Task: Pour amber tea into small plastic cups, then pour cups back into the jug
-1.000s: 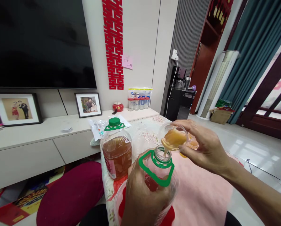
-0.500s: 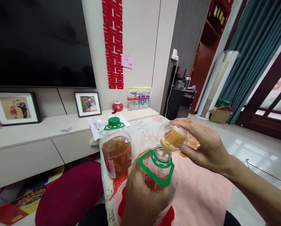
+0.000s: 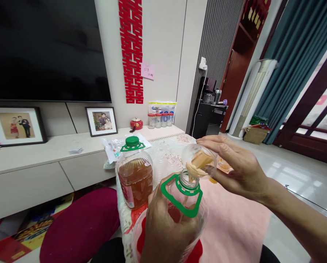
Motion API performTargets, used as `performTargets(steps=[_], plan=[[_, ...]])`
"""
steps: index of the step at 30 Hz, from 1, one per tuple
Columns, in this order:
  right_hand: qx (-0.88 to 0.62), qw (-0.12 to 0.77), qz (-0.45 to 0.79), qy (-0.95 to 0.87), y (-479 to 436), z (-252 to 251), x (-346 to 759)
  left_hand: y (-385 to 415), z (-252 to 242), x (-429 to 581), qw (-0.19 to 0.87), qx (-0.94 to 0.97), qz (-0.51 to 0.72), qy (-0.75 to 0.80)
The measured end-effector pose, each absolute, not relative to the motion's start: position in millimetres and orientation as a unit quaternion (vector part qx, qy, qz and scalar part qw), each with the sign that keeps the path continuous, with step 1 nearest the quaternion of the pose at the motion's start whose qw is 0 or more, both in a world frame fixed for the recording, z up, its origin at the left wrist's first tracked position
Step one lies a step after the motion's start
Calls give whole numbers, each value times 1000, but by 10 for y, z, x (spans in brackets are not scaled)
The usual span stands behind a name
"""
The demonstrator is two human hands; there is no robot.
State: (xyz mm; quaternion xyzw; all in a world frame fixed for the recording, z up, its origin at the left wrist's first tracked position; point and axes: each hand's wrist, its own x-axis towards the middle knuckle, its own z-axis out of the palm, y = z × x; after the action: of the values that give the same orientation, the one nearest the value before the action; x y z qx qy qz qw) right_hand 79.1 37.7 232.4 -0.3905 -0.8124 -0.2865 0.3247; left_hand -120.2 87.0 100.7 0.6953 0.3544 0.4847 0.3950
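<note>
My left hand (image 3: 169, 223) is wrapped round a clear plastic bottle (image 3: 200, 223) with a green carry ring (image 3: 192, 212) at its uncapped neck. Beneath it is a clear round tub (image 3: 136, 233) with red showing inside. My right hand (image 3: 234, 168) grips a clear plastic cup (image 3: 187, 151), tilted over the bottle's mouth. In the cup is a thick yellow-brown substance (image 3: 200, 160), and a strand of it runs down into the neck. A second bottle (image 3: 136, 179), holding amber liquid and closed with a green cap (image 3: 132, 141), stands upright to the left.
A pink cloth (image 3: 234, 219) covers the table's right part. Behind my right hand lie orange pieces in clear plastic (image 3: 223, 165). Plastic packets (image 3: 111, 149) lie behind the capped bottle. Several red-lidded jars (image 3: 158, 120) stand on the white cabinet. A dark red round stool (image 3: 81, 226) is at left.
The cup in my right hand has tipped slightly further, and the yellow-brown substance has slid nearer its rim. My left hand and the bottle stay in place.
</note>
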Motion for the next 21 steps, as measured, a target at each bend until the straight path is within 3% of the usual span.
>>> performTargets(steps=[21], plan=[[-363,268,-348,-822,358,2417,729,851,1096,-1207,370,703,504,340]])
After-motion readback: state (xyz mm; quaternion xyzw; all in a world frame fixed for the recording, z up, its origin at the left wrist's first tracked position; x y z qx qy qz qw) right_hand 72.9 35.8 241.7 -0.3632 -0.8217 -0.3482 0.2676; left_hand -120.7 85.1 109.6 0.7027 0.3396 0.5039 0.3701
